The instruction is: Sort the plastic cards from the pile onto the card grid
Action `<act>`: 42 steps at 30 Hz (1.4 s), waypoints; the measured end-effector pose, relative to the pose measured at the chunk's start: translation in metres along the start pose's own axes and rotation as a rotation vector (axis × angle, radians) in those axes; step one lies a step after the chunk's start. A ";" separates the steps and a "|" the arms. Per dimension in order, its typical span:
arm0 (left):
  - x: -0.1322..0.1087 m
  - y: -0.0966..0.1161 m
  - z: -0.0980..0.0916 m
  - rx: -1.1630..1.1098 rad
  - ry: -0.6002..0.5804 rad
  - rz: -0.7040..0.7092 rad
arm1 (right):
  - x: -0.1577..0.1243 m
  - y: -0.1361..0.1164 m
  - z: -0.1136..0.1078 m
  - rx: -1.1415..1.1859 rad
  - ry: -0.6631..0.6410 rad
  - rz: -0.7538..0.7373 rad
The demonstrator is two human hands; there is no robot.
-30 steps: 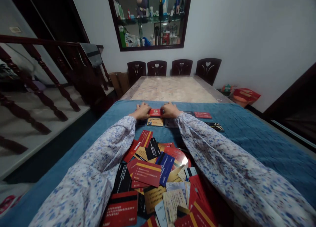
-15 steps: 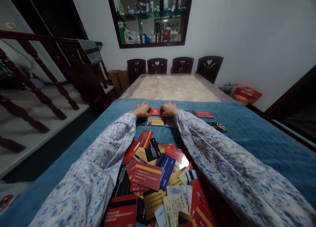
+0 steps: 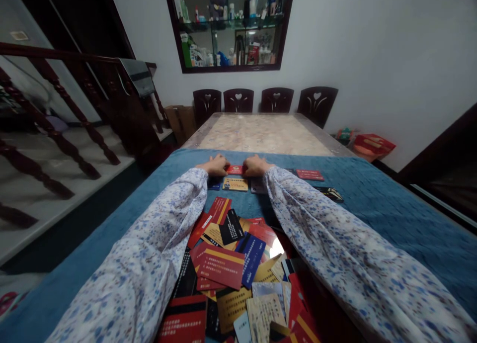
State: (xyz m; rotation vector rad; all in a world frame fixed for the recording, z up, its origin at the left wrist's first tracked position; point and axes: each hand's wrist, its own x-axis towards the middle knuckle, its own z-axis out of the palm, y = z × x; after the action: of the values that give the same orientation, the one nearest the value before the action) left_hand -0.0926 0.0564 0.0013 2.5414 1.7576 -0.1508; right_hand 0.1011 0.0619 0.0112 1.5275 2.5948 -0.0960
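A small red card [image 3: 234, 169] lies flat on the blue cloth [image 3: 167, 184] at the far side. My left hand [image 3: 216, 165] holds its left end and my right hand [image 3: 256, 166] its right end, fingers bent down around the edges. The fingertips are partly hidden. Just nearer me are a yellow card with a figure [image 3: 235, 184], a dark blue card [image 3: 214, 186] and a greyish card [image 3: 258, 187], partly covered by my right sleeve. Farther right lie another red card [image 3: 310, 175] and a black patterned card [image 3: 331, 194].
Between my forearms a loose heap of cards, with a dark red one on top [image 3: 221, 266], overlaps on a shiny red surface [image 3: 276, 246]. The bare marbled tabletop [image 3: 261, 131] extends beyond the cloth. Several dark chairs [image 3: 238, 100] stand behind it; a banister [image 3: 55, 89] is at left.
Both hands stay at the ends of the red card with hardly any movement. The view has shifted very slightly.
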 end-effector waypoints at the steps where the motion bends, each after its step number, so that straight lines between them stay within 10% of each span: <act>1: 0.001 0.000 0.000 -0.002 -0.002 0.001 | 0.001 0.000 0.000 -0.001 0.002 0.002; 23: -0.009 0.001 0.003 0.021 0.042 0.003 | 0.004 0.002 0.001 0.014 0.005 0.007; 42: -0.102 0.012 -0.008 -0.042 0.307 0.064 | -0.053 -0.014 -0.016 -0.078 0.320 -0.209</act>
State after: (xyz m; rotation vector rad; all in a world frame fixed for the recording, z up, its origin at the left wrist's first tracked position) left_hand -0.1167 -0.0425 0.0196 2.7041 1.7438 0.2911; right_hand 0.1131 0.0112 0.0348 1.3367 2.9587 0.2466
